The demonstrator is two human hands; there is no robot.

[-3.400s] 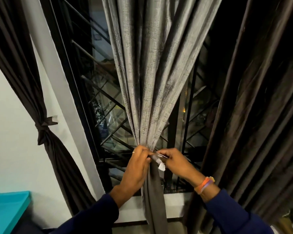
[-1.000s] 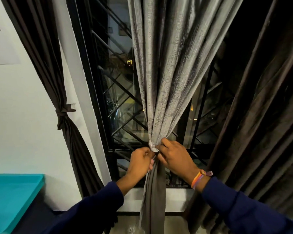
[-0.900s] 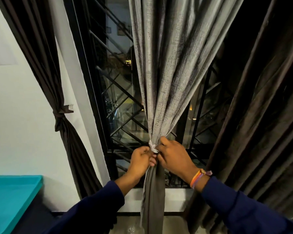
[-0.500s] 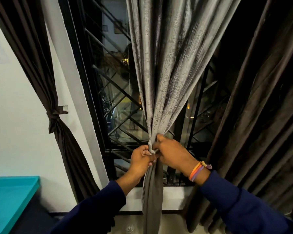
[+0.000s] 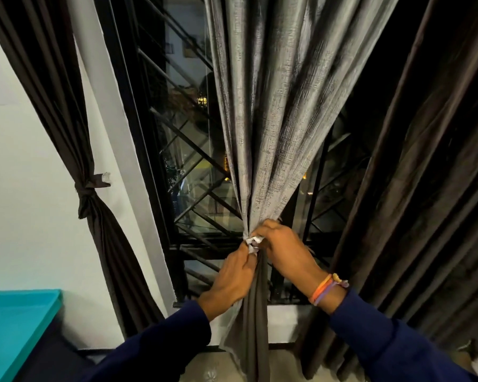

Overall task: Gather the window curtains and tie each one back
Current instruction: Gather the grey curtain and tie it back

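1. The grey curtain (image 5: 271,139) hangs in front of the window grille (image 5: 193,199). Its folds fan wide at the top and narrow to a tight neck low in the middle of the view, so its long axis runs straight up and down.

2. At that neck sits a small pale tie (image 5: 253,242), crumpled into a knot-like wad. Both hands meet on it.

3. The left hand (image 5: 233,279) comes in from below and left. It grasps the gathered cloth just under the tie, fingertips touching the pale strip.

4. The right hand (image 5: 283,250) comes from the right and slightly above. Its fingers curl over the neck and pinch the tie from the top. It looks the nearer to the knot, so the final tightening probably falls to it, while the left hand steadies the bundle.

5. Whether the knot is fully cinched cannot be told, since the fingers hide most of it.

6. The grey cloth has a coarse, slubbed weave with a dull sheen. Below the tie it falls as a limp dark column.

7. The dark brown curtain (image 5: 66,106) at the left is smoother and is already tied back at its waist (image 5: 87,188). The dark curtain (image 5: 425,188) at the right hangs loose in heavy folds and looks like the one still to be done.

8. A teal desk (image 5: 17,321) corner shows at the lower left, well apart from the work.
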